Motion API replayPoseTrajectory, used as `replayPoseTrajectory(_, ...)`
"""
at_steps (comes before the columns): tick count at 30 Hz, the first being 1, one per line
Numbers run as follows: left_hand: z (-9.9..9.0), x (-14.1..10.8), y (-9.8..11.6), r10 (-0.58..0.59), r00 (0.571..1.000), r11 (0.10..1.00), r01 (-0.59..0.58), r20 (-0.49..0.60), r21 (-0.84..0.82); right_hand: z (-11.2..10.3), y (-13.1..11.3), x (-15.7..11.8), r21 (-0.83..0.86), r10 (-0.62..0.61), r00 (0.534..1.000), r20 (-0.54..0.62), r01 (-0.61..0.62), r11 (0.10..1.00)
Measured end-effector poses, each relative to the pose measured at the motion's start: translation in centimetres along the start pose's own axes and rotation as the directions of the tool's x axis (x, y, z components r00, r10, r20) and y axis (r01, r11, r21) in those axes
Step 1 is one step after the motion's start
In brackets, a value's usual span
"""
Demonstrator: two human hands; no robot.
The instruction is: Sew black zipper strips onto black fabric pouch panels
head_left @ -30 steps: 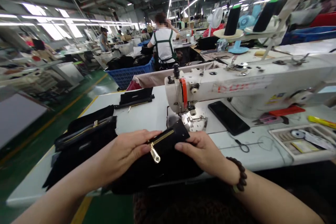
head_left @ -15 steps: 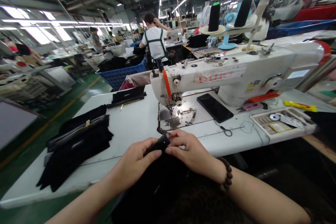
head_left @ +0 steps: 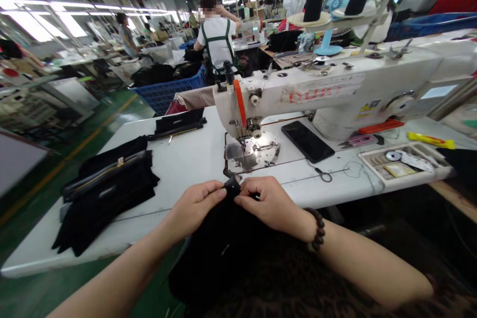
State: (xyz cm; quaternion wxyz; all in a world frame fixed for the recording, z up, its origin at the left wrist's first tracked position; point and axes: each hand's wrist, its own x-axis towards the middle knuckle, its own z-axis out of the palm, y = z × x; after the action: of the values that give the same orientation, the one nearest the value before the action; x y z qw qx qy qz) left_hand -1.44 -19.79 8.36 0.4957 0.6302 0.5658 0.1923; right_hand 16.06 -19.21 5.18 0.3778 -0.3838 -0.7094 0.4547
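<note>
Black fabric (head_left: 219,243) hangs from both hands at the front edge of the white sewing table (head_left: 186,164). My left hand (head_left: 196,206) pinches its upper edge between thumb and fingers, beside a dark glossy strip. On the other side of that strip, my right hand (head_left: 266,203) grips the fabric with thumb and fingers together; a beaded bracelet circles the wrist. Just beyond the hands is the needle area of a white sewing machine (head_left: 328,89), its lamp lighting the metal plate (head_left: 249,155). The fabric's lower part merges with dark clothing.
Black fabric pieces with zips (head_left: 108,191) lie stacked at left, a smaller pile (head_left: 179,124) behind. Right of the needle are a black phone (head_left: 307,141), small scissors (head_left: 323,175) and a parts tray (head_left: 406,166). A person (head_left: 218,37) stands beyond a blue crate (head_left: 167,92).
The view has shifted slightly. Both hands have risen a little with the black fabric, and my left fingers now sit closer to the upper edge of the dark strip.
</note>
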Motion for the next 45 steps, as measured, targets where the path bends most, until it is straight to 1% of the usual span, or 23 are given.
replayPoseTrajectory(4,-0.2,0.3,0.0,0.065,0.995,0.995,-0.058,-0.082,0.080,0.1,-0.1,0.6,0.033,0.051,0.998,-0.020,-0.051,0.998)
replayPoseTrajectory(8,-0.5,0.4,-0.4,0.104,0.989,0.984,-0.086,-0.109,0.153,0.2,-0.1,1.3,0.091,0.078,0.995,-0.061,-0.072,0.993)
replayPoseTrajectory(12,-0.9,0.8,-0.7,0.119,0.984,0.969,-0.085,-0.134,0.232,0.2,-0.1,2.0,0.107,0.106,0.992,-0.064,-0.099,0.989)
replayPoseTrajectory(14,-1.2,1.1,-0.5,0.120,0.987,0.957,-0.085,-0.112,0.278,0.2,-0.1,2.4,0.100,0.112,0.990,-0.082,-0.103,0.990)
replayPoseTrajectory(18,-1.8,1.9,0.3,0.139,0.990,0.941,-0.127,-0.014,0.314,0.3,0.1,3.0,0.093,0.138,0.987,-0.086,-0.130,0.987)
replayPoseTrajectory(21,-1.9,2.4,0.6,0.107,0.993,0.961,-0.092,-0.041,0.261,0.3,0.3,3.3,0.111,0.162,0.984,-0.076,-0.153,0.982)
replayPoseTrajectory(24,-1.7,3.0,0.3,0.029,0.997,0.993,-0.020,-0.075,0.119,0.2,0.6,3.7,0.162,0.199,0.979,-0.052,-0.188,0.969)
replayPoseTrajectory(28,-1.5,3.7,-0.4,-0.032,0.998,0.997,0.029,-0.052,-0.066,-0.2,1.2,4.4,0.279,0.304,0.951,0.047,-0.305,0.911)
replayPoseTrajectory(30,-1.5,4.0,-0.6,-0.050,0.998,0.993,0.045,-0.038,-0.111,-0.4,1.4,4.7,0.277,0.338,0.936,0.098,-0.352,0.894)
replayPoseTrajectory(32,-1.6,4.3,-0.8,-0.058,0.998,0.992,0.054,-0.039,-0.114,-0.7,1.6,5.0,0.255,0.338,0.931,0.135,-0.363,0.896)
replayPoseTrajectory(36,-1.8,4.8,-1.0,-0.045,0.997,0.999,0.043,-0.061,-0.034,-0.8,1.9,5.4,0.254,0.314,0.936,0.162,-0.347,0.903)
replayPoseTrajectory(42,-2.0,5.1,-0.7,0.054,0.993,0.984,-0.034,-0.106,0.177,-0.7,2.5,5.7,0.247,0.334,0.927,0.168,-0.368,0.897)
replayPoseTrajectory(45,-2.0,5.1,-0.6,0.061,0.993,0.981,-0.041,-0.098,0.192,-0.6,2.6,5.7,0.306,0.355,0.922,0.154,-0.386,0.870)
